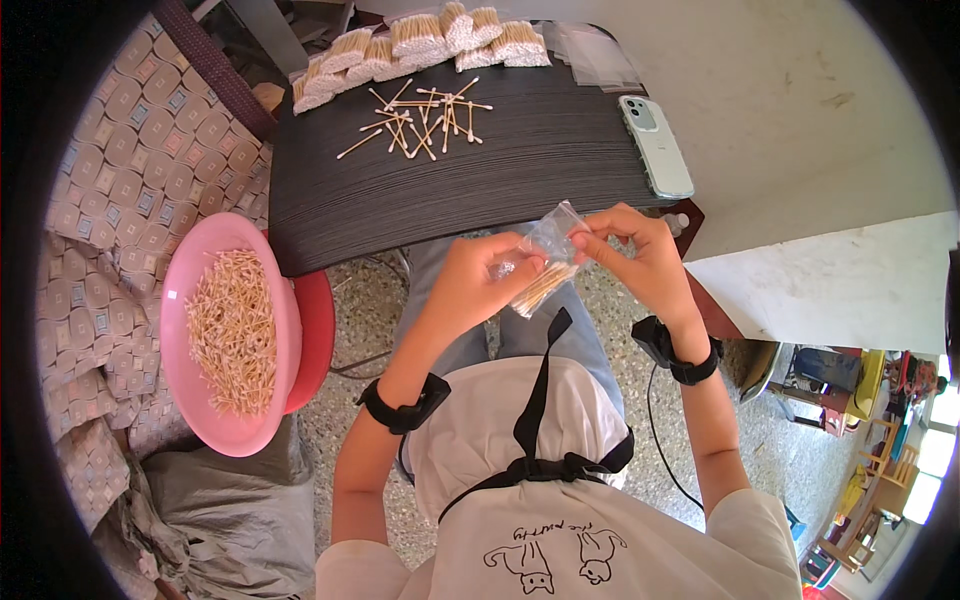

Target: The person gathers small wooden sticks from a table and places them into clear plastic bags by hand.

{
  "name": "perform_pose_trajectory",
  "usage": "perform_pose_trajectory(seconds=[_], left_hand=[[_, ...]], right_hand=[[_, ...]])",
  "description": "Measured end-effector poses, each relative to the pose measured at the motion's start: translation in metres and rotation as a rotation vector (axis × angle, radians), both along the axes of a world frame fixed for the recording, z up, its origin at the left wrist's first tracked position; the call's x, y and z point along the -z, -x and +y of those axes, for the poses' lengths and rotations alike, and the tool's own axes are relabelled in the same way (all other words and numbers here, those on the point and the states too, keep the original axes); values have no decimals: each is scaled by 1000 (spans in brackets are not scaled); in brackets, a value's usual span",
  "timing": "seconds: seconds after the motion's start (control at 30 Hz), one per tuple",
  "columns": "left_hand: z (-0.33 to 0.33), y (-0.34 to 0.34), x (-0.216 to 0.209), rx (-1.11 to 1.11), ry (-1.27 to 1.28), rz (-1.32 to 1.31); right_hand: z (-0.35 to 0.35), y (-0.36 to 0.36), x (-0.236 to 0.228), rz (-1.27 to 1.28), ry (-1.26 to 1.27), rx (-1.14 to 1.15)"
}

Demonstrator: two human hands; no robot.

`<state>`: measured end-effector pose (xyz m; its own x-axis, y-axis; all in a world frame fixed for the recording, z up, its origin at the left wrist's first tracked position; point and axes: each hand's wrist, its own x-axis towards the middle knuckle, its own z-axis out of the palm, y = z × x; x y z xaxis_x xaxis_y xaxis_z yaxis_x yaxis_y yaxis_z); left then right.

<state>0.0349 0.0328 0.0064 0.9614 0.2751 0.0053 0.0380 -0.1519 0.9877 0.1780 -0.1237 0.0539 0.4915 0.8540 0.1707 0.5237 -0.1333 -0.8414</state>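
Between my two hands, above my lap and just off the table's near edge, is a small clear plastic bag (553, 232) with a bundle of cotton swabs (543, 289) in its lower part. My left hand (487, 279) grips the bag's left side, thumb pressed over it. On the other side, my right hand (634, 254) pinches the bag near its upper right edge. Loose cotton swabs (428, 116) lie scattered on the dark table (480, 185). Behind them, several filled bags of cotton swabs (418, 36) are piled along the far edge.
A pink basin (175, 330) full of loose cotton swabs rests on a red stool (316, 340) to my left. Flat clear bags (597, 55) lie at the table's far right, near a pale phone (657, 146). A wall (790, 130) bounds the right side. Patterned cloth (130, 150) hangs at left.
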Motion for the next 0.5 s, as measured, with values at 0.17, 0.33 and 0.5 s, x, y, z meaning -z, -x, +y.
perform_pose_trajectory(seconds=[0.17, 0.33, 0.5], left_hand=[[0, 0, 2, -40, 35, -31], [0, 0, 1, -34, 53, 17], [2, 1, 6, -49, 21, -41]], right_hand=[[-1, 3, 10, 188, -28, 27], [-1, 4, 8, 107, -17, 104], [0, 6, 6, 224, -6, 56]])
